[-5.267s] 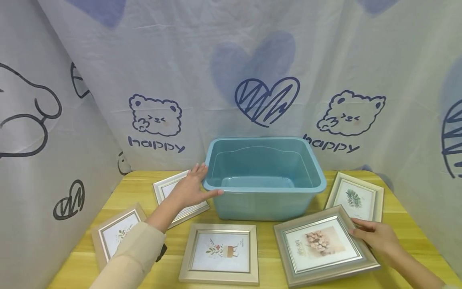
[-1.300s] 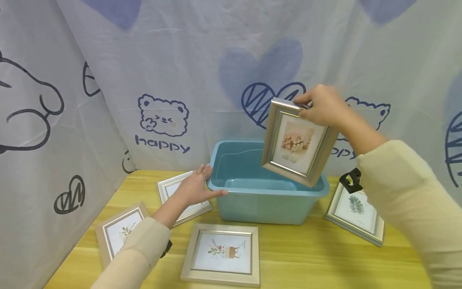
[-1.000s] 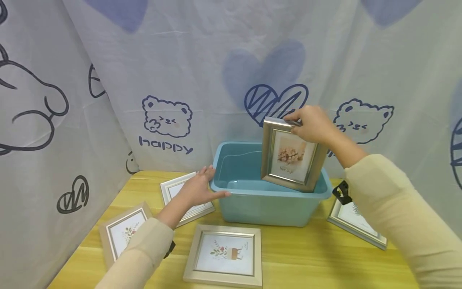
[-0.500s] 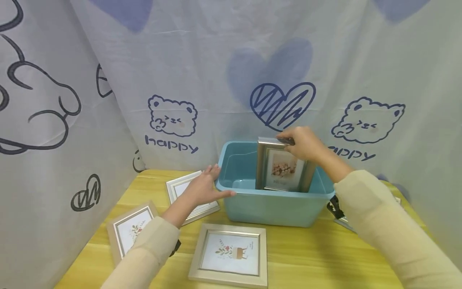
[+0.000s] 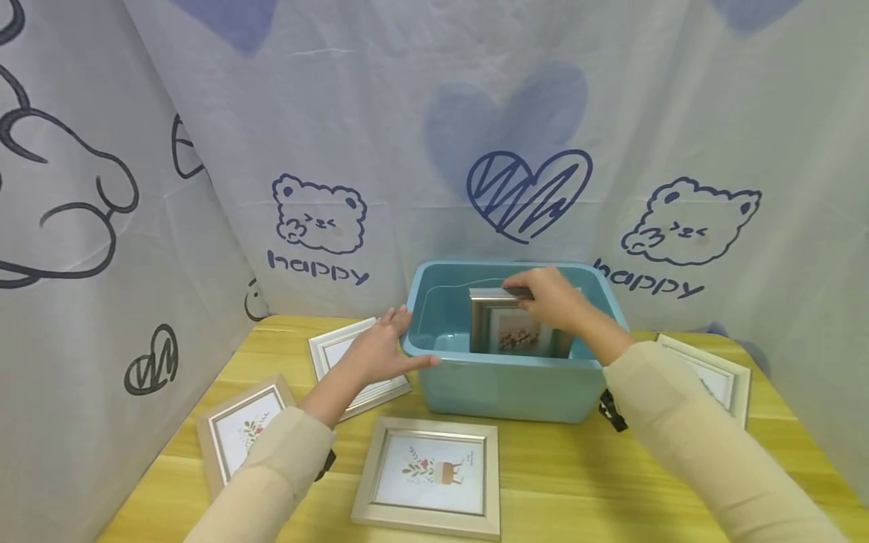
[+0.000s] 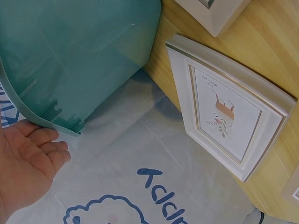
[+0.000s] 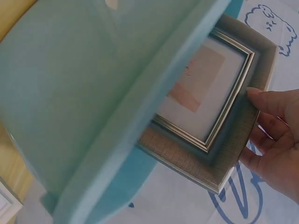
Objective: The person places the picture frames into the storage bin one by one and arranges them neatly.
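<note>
My right hand (image 5: 553,300) pinches the top edge of a bronze-toned picture frame (image 5: 519,337) with a flower print, which stands upright inside the blue-green tub (image 5: 509,388). The tub's front wall hides its lower part. In the right wrist view, the thumb of my right hand (image 7: 278,135) lies on the face of the frame (image 7: 229,135) and the fingers are behind it. My left hand (image 5: 376,354) rests on the tub's left rim, thumb stretched along the front. From the left wrist view, the fingers of my left hand (image 6: 32,163) touch the rim, loosely bent.
Around the tub on the yellow wooden table (image 5: 557,483) lie a white frame (image 5: 333,354) at the left, a beige one (image 5: 234,422) farther left, another (image 5: 380,505) in front, and a pale one (image 5: 736,377) at the right. A printed curtain (image 5: 407,151) hangs behind.
My right hand has lifted the flower-print frame from the table's right front, carried it over the tub and lowered it inside, deeper than half a second ago. My left hand stays on the rim.
</note>
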`<state>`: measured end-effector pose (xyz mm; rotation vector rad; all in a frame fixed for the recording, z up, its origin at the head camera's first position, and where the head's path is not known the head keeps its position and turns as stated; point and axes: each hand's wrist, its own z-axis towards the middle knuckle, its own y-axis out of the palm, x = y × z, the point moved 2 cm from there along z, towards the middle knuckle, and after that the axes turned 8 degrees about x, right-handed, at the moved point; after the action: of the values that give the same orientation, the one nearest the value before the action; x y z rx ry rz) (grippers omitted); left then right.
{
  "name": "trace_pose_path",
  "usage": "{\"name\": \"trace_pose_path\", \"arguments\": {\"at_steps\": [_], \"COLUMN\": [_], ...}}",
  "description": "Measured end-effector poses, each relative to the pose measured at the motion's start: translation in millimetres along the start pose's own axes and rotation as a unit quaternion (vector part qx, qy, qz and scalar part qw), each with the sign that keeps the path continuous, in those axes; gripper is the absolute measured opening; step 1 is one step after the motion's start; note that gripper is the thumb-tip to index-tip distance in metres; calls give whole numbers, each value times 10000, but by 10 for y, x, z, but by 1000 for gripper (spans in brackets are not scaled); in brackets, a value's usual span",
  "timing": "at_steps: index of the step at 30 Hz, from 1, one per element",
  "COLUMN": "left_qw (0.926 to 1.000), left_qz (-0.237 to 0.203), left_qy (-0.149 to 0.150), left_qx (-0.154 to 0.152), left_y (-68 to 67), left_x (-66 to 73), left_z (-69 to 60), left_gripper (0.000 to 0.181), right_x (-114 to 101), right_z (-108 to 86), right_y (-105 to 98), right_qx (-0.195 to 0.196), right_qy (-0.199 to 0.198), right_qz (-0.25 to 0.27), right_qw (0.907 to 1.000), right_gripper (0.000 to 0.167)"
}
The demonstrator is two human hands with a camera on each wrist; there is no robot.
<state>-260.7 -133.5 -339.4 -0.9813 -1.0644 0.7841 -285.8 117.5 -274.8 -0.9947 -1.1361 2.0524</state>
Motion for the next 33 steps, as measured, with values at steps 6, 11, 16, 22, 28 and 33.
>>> {"name": "trace_pose_path", "arguments": {"at_steps": [6, 11, 16, 22, 28, 33], "left_qw": [10000, 10000, 10000, 10000, 10000, 10000], "left_qz": [18, -4, -33, 18, 13, 32], "left_qy": [-1, -21, -23, 44, 18, 20], "left_qx": [16, 41, 38, 40, 56, 57], "left_y": [-8, -4, 2, 18, 31, 29], "left_x": [5, -1, -10, -26, -40, -42], "left_z": [-6, -4, -8, 7, 23, 25], "left_gripper": [94, 94, 95, 95, 95, 96], "right_x": [-50, -92, -113, -150, -185, -247], "right_z": [-12, -10, -4, 9, 48, 54], "right_y": [97, 169, 245, 299, 370, 415], "right_qx": [-23, -52, -90, -219, -188, -240], "right_qy": [-25, -214, -364, -343, -431, -479], "right_qz": [71, 147, 197, 230, 151, 237], "right_qw": [10000, 9996, 9991, 9989, 9988, 9983], "right_gripper": [31, 30, 30, 31, 31, 31]}}
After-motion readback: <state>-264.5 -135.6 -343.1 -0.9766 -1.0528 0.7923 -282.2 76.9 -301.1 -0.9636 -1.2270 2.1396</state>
